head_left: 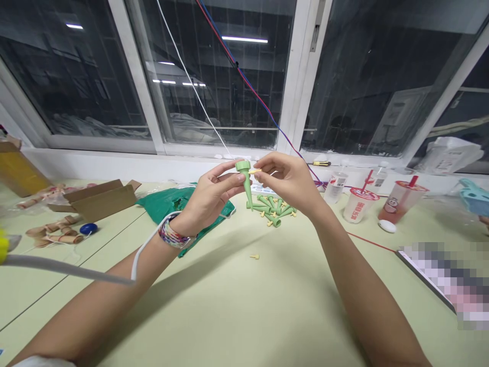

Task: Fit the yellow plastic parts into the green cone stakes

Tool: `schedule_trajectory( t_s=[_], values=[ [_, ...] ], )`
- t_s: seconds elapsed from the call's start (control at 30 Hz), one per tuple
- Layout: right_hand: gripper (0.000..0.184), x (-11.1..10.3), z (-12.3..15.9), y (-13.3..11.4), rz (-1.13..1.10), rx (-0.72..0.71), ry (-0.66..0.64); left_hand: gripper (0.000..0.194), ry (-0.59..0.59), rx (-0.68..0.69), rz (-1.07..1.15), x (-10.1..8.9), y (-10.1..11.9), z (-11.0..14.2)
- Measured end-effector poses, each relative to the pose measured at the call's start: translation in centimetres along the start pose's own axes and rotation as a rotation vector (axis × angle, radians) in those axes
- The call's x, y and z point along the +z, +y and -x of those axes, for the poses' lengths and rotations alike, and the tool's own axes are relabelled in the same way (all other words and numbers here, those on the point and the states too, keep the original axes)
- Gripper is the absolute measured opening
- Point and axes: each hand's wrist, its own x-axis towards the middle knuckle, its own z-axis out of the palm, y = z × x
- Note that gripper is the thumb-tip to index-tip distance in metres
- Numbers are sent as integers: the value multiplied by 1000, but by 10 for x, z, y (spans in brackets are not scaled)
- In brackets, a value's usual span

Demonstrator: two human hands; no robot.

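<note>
My left hand (214, 196) is closed around a green plant watering spike (246, 184), its wide cap up and its point down. Between the thumb and fingers of my right hand (288, 178) is a small yellow valve (256, 172), its tip at the side of the spike just below the cap. I cannot tell whether the tip is inside the spike. Under my hands lies a pile of green spikes (275, 223) with yellow valves fitted. A loose yellow valve (255, 256) rests on the table nearer me.
A green plastic bag (162, 203) lies behind my left wrist. Further left are an open cardboard box (101, 201) and wooden toys with a blue ball (88, 229). Drink cups (359, 205) and a bottle (336, 186) stand at right. A grey cable (69, 267) crosses in front of my left forearm.
</note>
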Motion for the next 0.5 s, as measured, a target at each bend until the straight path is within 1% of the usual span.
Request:
schedule_trajectory(
  t_s=[0.13, 0.27, 0.37, 0.43, 0.5],
  values=[
    [30, 2, -1, 4, -141, 103, 30, 45, 30, 34, -37, 2, 2, 2],
    [38, 3, 0, 6, -188, 130, 19, 48, 81, 82, -62, 6, 3, 5],
    [33, 3, 2, 5, -96, 57, 32, 49, 77, 42, -62, 5, 2, 4],
    [25, 2, 3, 5, -9, -26, 38, 45, 16, -18, -53, 3, 2, 3],
    [21, 0, 4, 4, 27, -88, 31, 38, -57, -62, -51, 1, 3, 2]
  ],
)
